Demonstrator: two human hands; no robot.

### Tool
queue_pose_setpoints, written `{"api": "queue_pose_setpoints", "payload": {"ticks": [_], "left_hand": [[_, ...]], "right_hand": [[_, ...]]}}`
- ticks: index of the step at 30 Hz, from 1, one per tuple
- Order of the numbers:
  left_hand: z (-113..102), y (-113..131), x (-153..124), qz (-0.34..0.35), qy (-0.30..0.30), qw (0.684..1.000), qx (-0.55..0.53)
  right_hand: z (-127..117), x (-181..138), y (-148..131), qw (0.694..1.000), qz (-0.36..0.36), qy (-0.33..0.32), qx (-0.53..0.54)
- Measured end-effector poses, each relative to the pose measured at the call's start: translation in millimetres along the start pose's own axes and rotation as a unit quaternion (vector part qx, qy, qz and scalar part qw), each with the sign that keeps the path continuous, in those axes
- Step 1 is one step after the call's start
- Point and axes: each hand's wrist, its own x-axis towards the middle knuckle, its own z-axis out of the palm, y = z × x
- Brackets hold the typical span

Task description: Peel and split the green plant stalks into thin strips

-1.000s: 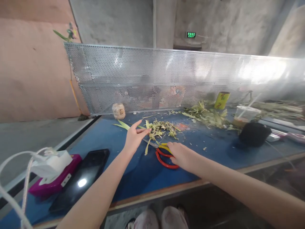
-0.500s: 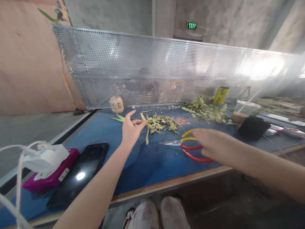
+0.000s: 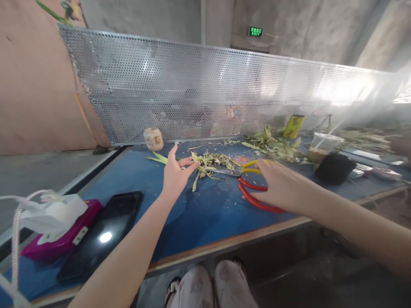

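Note:
My left hand (image 3: pixel 175 173) hovers over the blue table (image 3: pixel 205 214) with its fingers spread; the index fingertip is at the edge of a small pile of green plant trimmings (image 3: pixel 213 161). My right hand (image 3: pixel 282 187) grips scissors with red and yellow handles (image 3: pixel 253 188). The handles are spread apart, and the metal blades (image 3: pixel 229 172) point left into the trimmings. A long green leaf (image 3: pixel 157 158) lies just beyond my left hand.
A black phone (image 3: pixel 102 233) and a magenta tissue pack (image 3: pixel 61 239) lie front left. A perforated metal screen (image 3: pixel 224 94) walls the far edge. Near it are a small jar (image 3: pixel 153 139), more trimmings (image 3: pixel 276 147), a yellow-green can (image 3: pixel 293 126), a plastic cup (image 3: pixel 323 147) and a black object (image 3: pixel 335 169).
My right hand picked up the scissors, swung them right, then brought the blades forward into the trimmings. My left hand stayed beside the pile, fingers spread.

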Motion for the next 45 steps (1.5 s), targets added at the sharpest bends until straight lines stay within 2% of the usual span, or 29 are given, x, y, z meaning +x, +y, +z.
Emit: {"api": "queue_pose_setpoints", "payload": {"ticks": [6,20,28,38,45], "left_hand": [[0.8,1.1,-1.0,0.024,-0.029,0.999,-0.011],[3.2,9.8,-6.5,0.071,-0.085,0.994,-0.002],[4.1,11.4,-7.8,0.106,-0.125,0.981,0.107],[4.5,6.9,-5.6,0.114,-0.105,0.982,0.106],[4.8,6.9,-5.3,0.118,-0.113,0.983,0.087]], "right_hand": [[3.1,11.4,-8.6,0.999,0.002,-0.029,-0.046],[0.7,18.5,-16.0,0.999,0.008,-0.036,-0.009],[-0.7,19.9,-23.9,0.997,0.017,-0.055,-0.051],[1.5,21.1,-19.1,0.994,0.024,-0.069,-0.079],[0.9,21.1,-19.1,0.992,0.029,-0.095,-0.081]]}}
